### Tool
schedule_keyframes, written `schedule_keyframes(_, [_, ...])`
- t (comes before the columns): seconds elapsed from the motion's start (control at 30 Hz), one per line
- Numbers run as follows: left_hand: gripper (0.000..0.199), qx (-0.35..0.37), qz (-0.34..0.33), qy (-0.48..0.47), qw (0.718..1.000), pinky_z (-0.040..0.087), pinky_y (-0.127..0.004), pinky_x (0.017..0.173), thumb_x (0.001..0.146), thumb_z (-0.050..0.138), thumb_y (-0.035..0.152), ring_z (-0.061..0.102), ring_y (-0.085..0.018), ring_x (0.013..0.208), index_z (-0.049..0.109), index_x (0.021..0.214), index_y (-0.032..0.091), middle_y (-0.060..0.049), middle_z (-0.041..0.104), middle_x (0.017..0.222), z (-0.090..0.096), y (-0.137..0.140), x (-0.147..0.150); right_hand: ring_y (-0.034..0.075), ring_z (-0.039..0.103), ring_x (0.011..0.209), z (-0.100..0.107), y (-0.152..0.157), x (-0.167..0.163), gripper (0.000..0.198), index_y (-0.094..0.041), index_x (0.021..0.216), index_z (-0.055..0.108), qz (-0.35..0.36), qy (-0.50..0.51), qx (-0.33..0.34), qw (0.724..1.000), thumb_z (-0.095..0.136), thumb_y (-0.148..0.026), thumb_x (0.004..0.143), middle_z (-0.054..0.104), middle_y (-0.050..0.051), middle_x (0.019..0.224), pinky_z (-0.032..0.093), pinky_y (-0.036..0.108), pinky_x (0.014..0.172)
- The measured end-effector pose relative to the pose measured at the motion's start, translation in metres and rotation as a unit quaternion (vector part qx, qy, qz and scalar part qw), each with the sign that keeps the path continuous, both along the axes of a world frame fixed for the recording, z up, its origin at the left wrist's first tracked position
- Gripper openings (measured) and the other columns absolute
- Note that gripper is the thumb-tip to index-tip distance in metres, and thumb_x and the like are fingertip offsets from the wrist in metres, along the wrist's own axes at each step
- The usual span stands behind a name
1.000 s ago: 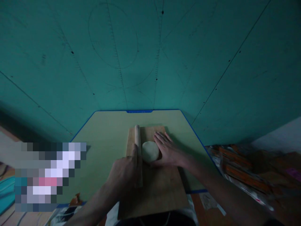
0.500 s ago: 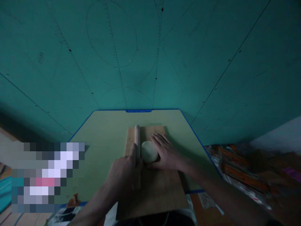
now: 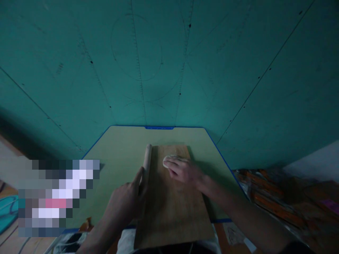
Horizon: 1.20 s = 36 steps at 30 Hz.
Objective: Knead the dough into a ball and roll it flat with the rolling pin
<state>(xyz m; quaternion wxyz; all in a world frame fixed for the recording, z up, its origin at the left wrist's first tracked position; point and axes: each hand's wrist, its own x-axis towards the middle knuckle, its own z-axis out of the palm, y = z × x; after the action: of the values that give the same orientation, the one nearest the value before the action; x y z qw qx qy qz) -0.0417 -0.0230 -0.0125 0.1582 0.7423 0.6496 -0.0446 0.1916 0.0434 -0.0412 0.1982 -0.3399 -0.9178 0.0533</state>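
My left hand [image 3: 134,195] grips a wooden rolling pin [image 3: 147,155] along the left edge of a wooden board [image 3: 174,208]. The pin points away from me, its near end hidden by the hand. On the far right part of the board, my right hand [image 3: 184,171] has its fingers closed on a pale piece of dough [image 3: 169,158]. The dough looks folded or tilted, and the fingers cover much of it.
The board lies on a pale table [image 3: 124,141] with a blue rim, against a green wall [image 3: 164,70] with drawn lines. Packaged orange items [image 3: 275,208] and boxes are piled on the right. A pixelated patch covers part of the left side.
The rolling pin has moved left to the board's edge with my left hand. My right hand has closed on the dough, which lay as a flat round disc before and now looks tilted or folded.
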Motion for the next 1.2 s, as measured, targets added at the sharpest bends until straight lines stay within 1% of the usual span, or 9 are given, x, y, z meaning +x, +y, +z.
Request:
schedule_keyframes(0.17, [0.060,-0.011,0.016,-0.034,0.999,0.052,-0.037,0.068,0.100,0.030,0.031,0.076,-0.031,0.088,0.028,0.155,0.006,-0.018,0.078,0.097,0.000,0.000,0.000,0.021,0.071,0.106,0.000,0.014,0.006,0.032,-0.023,0.119,0.070,-0.127,0.133,-0.042,0.982,0.044,-0.025,0.101,0.075,0.007,0.117,0.056,0.036,0.093])
schedule_keyframes(0.27, [0.062,-0.020,0.015,-0.048,0.999,0.053,-0.036,0.068,0.101,0.030,0.034,0.076,-0.030,0.086,0.027,0.156,0.006,-0.019,0.078,0.096,-0.002,0.000,-0.002,0.022,0.072,0.095,0.002,0.024,0.003,0.032,-0.019,0.104,0.072,-0.219,0.293,-0.083,0.927,0.044,-0.032,0.099,0.078,0.009,0.103,0.057,0.034,0.083])
schedule_keyframes(0.33, [0.062,-0.025,0.015,-0.054,0.998,0.053,-0.036,0.069,0.100,0.029,0.035,0.076,-0.030,0.086,0.027,0.156,0.007,-0.019,0.078,0.097,-0.004,0.001,-0.003,0.022,0.073,0.089,0.003,0.028,0.000,0.029,-0.018,0.097,0.072,-0.226,0.338,-0.141,0.903,0.048,-0.034,0.096,0.078,0.008,0.095,0.057,0.033,0.077])
schedule_keyframes(0.43, [0.063,-0.019,0.019,-0.066,0.997,0.054,-0.037,0.071,0.100,0.029,0.036,0.076,-0.031,0.091,0.027,0.157,0.008,-0.020,0.077,0.102,-0.006,0.001,-0.004,0.021,0.072,0.085,0.002,0.025,-0.002,0.021,-0.019,0.093,0.071,-0.191,0.297,-0.198,0.914,0.055,-0.033,0.091,0.077,0.006,0.091,0.057,0.033,0.076])
schedule_keyframes(0.57, [0.064,-0.021,0.019,-0.054,0.998,0.052,-0.037,0.068,0.100,0.026,0.037,0.076,-0.032,0.087,0.028,0.156,0.006,-0.021,0.078,0.097,-0.005,0.001,-0.004,0.022,0.070,0.103,0.005,0.005,-0.003,0.026,-0.020,0.108,0.071,-0.182,0.218,-0.123,0.951,0.050,-0.030,0.095,0.075,0.009,0.109,0.055,0.037,0.092])
schedule_keyframes(0.73, [0.064,-0.014,0.013,-0.051,0.999,0.048,-0.033,0.062,0.098,0.029,0.034,0.076,-0.030,0.081,0.027,0.156,0.006,-0.018,0.078,0.090,-0.003,0.001,-0.002,0.029,0.053,0.135,0.006,-0.022,-0.016,0.047,-0.014,0.138,0.059,-0.134,0.034,-0.069,0.988,0.047,-0.036,0.099,0.058,0.015,0.144,0.042,0.046,0.115])
schedule_keyframes(0.9, [0.064,0.004,0.009,-0.049,0.999,0.049,-0.033,0.061,0.098,0.029,0.035,0.076,-0.030,0.079,0.028,0.155,0.005,-0.019,0.078,0.089,-0.003,0.000,0.001,0.032,0.032,0.149,0.002,-0.038,-0.026,0.062,-0.002,0.149,0.044,-0.081,-0.082,-0.032,0.993,0.042,-0.043,0.102,0.041,0.021,0.157,0.021,0.048,0.126])
schedule_keyframes(1.07, [0.065,-0.013,0.012,-0.046,0.999,0.050,-0.035,0.062,0.098,0.029,0.035,0.076,-0.032,0.082,0.026,0.156,0.005,-0.021,0.078,0.092,-0.003,0.000,0.002,0.031,0.022,0.153,0.004,-0.070,-0.024,0.071,-0.002,0.152,0.038,-0.019,-0.098,-0.071,0.992,0.044,-0.051,0.101,0.029,0.020,0.162,0.018,0.046,0.127])
schedule_keyframes(1.2, [0.065,-0.028,0.012,-0.050,0.998,0.050,-0.035,0.064,0.097,0.033,0.031,0.076,-0.031,0.086,0.024,0.155,0.004,-0.021,0.078,0.094,-0.001,0.002,-0.002,0.026,0.025,0.153,0.011,-0.087,-0.012,0.067,-0.010,0.153,0.040,0.029,-0.075,-0.125,0.989,0.041,-0.053,0.102,0.033,0.014,0.162,0.020,0.042,0.127])
